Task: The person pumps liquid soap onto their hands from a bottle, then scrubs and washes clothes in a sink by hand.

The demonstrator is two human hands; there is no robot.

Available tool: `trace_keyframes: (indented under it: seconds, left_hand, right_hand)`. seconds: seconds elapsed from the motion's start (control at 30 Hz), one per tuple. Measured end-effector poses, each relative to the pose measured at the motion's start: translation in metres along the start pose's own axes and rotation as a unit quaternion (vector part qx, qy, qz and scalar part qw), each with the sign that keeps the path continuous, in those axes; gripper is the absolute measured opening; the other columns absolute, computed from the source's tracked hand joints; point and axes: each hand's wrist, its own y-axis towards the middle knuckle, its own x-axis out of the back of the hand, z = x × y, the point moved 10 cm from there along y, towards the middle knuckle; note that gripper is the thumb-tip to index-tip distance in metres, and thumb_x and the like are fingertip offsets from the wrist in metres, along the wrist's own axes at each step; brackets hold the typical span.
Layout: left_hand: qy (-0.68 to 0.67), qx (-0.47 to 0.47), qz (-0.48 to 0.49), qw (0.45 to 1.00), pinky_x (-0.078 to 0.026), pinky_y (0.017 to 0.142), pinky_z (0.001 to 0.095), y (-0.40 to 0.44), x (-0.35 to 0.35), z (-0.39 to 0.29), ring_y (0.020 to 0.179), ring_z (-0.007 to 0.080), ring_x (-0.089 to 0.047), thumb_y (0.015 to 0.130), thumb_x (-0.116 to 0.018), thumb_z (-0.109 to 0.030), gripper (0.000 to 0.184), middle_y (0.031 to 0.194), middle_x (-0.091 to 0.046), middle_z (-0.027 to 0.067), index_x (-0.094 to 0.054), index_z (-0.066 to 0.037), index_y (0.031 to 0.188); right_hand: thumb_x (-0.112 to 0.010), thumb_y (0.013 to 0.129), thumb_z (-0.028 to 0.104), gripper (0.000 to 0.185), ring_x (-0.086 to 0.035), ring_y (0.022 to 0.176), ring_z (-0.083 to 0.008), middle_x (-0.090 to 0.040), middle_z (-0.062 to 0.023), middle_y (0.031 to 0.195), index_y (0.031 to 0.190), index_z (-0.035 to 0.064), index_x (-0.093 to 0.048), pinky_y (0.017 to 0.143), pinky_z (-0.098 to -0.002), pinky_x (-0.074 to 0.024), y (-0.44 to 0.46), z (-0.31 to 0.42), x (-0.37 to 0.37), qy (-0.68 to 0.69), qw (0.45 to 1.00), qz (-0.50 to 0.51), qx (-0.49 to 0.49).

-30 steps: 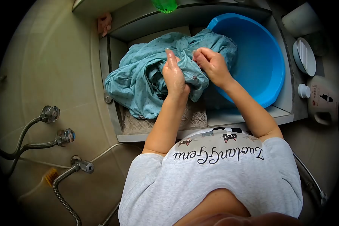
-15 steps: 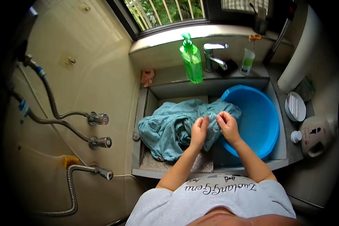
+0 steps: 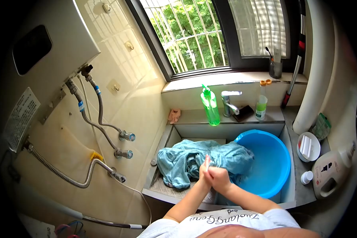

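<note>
My left hand (image 3: 204, 171) is above the sink, its fingers stretched out and pointing toward the window. My right hand (image 3: 219, 177) presses against it, fingers curled round its side. Neither hand holds the teal cloth (image 3: 178, 156), which lies in a wet, crumpled heap just beyond them. The heap rests partly on the ribbed washboard side of the sink (image 3: 178, 192), and its right end hangs into the blue basin (image 3: 271, 162). Cloudy water shows in the basin.
Behind the sink stand a green pump bottle (image 3: 211, 108), a chrome faucet (image 3: 229, 104) and a clear bottle (image 3: 261, 106). On the right are a white bowl (image 3: 314, 155) and a detergent jug (image 3: 332, 174). Hoses and valves (image 3: 127, 136) line the left wall.
Both hands have left the cloth and come together, moving left and nearer my body. The camera view has tilted up, showing more of the window and the wall unit.
</note>
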Motion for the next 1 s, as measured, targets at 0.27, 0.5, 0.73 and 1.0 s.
trace_keyframes:
  seconds: [0.27,0.5,0.73,1.0]
  left_hand:
    - [-0.053,-0.077,-0.008,0.996,-0.045,0.068,0.0276,-0.028,-0.037,0.002,0.076,0.0148,-0.053,0.093,-0.040,-0.041,0.043,0.085,-0.058,0.0061,-0.059,-0.002,0.097]
    - [-0.042,-0.032,-0.098,0.994,-0.044,0.077,0.0266,-0.045,-0.064,0.022,0.088,0.0141,-0.053,0.094,-0.039,-0.037,0.042,0.099,-0.057,0.0079,-0.054,0.001,0.105]
    - [-0.105,0.039,-0.032,0.993,-0.045,0.070,0.0272,-0.038,-0.062,0.033,0.080,0.0154,-0.054,0.093,-0.040,-0.040,0.044,0.088,-0.058,0.0070,-0.056,0.000,0.100]
    - [-0.099,-0.017,-0.086,0.991,-0.045,0.071,0.0260,-0.019,-0.038,0.031,0.085,0.0130,-0.053,0.094,-0.037,-0.040,0.044,0.094,-0.056,0.0063,-0.054,-0.001,0.107]
  right_hand:
    - [-0.050,0.085,0.023,0.024,-0.058,0.061,-0.0345,-0.059,-0.0172,0.068,0.069,0.0066,-0.058,0.053,-0.0432,-0.0450,0.011,-0.031,0.033,-0.023,0.996,-0.044,-0.079]
    - [-0.049,0.087,0.027,0.032,-0.053,0.056,-0.0369,-0.053,-0.0187,0.060,0.064,0.0043,-0.053,0.048,-0.0417,-0.0412,0.028,-0.091,0.043,-0.044,0.991,0.029,-0.122]
    - [-0.055,0.083,0.023,0.017,-0.057,0.056,-0.0301,-0.057,-0.0132,0.063,0.073,0.0087,-0.056,0.047,-0.0386,-0.0437,-0.025,-0.019,0.044,0.023,0.999,0.006,0.025]
    - [-0.052,0.085,0.024,0.024,-0.055,0.055,-0.0339,-0.054,-0.0169,0.060,0.072,0.0052,-0.057,0.049,-0.0378,-0.0429,0.002,-0.048,0.038,0.054,0.998,0.000,-0.021]
